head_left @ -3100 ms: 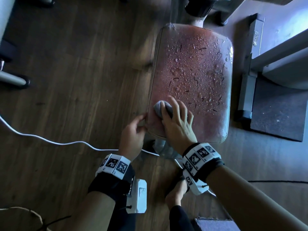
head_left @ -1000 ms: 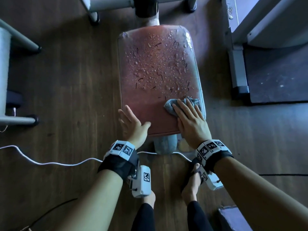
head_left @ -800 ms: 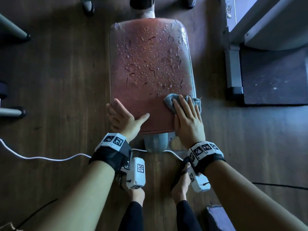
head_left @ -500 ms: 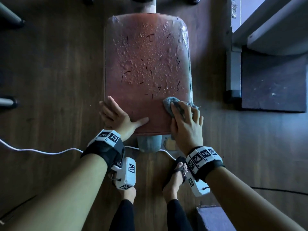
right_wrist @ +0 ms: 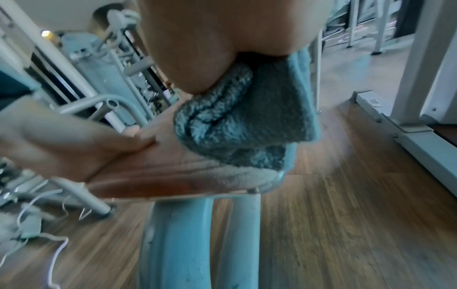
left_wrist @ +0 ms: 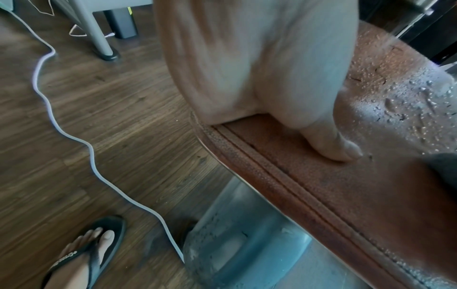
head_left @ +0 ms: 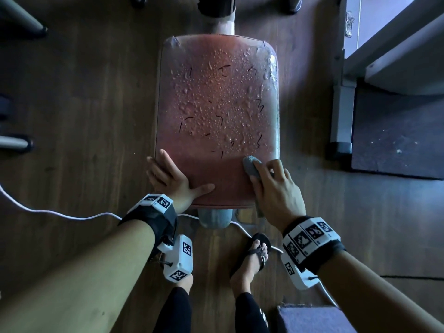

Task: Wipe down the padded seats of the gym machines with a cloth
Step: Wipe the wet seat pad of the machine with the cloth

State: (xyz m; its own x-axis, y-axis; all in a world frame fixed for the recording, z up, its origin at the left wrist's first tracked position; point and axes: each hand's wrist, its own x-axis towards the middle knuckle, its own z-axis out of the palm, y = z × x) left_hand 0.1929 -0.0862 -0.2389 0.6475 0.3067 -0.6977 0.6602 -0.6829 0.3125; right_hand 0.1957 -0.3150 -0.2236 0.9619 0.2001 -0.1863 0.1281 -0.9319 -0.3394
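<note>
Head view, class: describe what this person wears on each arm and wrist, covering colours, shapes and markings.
Both forearms are bare, without sleeves. Each wrist carries a black strap topped by a band of white blocks printed with black square-patterned markers. A white boxy camera unit, also bearing such markers, hangs under each wrist. The hands wear no gloves.

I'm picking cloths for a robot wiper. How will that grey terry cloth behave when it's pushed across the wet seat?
Probably floppy: the grey terry cloth bunches into folds under the right hand. Its looped pile likely soaks up droplets, since the red padded seat looks dry on the near strip. It may drag when wet.
</note>
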